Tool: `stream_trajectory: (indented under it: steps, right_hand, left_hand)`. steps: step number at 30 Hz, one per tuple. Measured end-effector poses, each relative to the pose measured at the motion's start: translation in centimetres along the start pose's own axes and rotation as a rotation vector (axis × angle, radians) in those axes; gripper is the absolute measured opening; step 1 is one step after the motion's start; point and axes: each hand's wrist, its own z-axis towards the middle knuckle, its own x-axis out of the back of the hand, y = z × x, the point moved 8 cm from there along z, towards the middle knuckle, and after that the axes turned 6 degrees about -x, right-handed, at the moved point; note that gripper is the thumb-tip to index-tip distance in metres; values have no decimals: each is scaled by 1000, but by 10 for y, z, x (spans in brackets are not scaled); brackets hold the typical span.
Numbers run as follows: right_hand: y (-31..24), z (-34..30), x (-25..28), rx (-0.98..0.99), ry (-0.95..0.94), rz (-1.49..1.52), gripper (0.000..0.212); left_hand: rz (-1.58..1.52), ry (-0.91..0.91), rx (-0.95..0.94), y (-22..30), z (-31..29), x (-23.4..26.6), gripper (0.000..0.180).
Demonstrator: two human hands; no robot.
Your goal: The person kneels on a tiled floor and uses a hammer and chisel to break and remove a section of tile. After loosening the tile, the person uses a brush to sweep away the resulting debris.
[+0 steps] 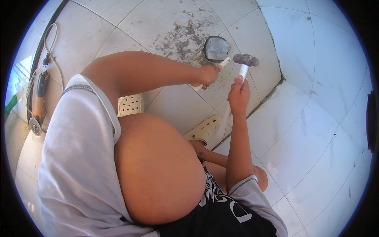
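Note:
My left hand [208, 75] is closed around a white chisel [222, 63] whose tip points at a round hole [216, 48] cut in the tiled floor. My right hand [239, 94] grips the white handle of a hammer [245, 60], its grey metal head raised just right of the chisel's upper end. Both arms reach forward over my bent knees. Grey dust and chips lie scattered around the hole.
An angle grinder [37, 106] with its coiled cable [49, 47] lies on the floor at far left. Cream clogs [129, 104] cover my feet. A tiled wall [327, 79] rises on the right, meeting the floor along a dark joint [268, 94].

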Motion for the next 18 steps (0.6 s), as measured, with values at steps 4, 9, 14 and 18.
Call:
stream_trajectory:
  steps: [4,9,14,18]
  right_hand:
    - [17,9,-7,-84,-8,-44,40]
    - [8,2,-8,129,76,-183,41]
    - [17,0,-7,-18,51,-97,45]
    - [18,-1,-7,-67,45,-169,48]
  left_hand:
    - [79,-9,-1,0,1,1,67]
    - [140,14,-9,0,1,3,70]
    - [216,-13,-109,7,1,2,70]
    - [265,0,-107,10,-4,3,71]
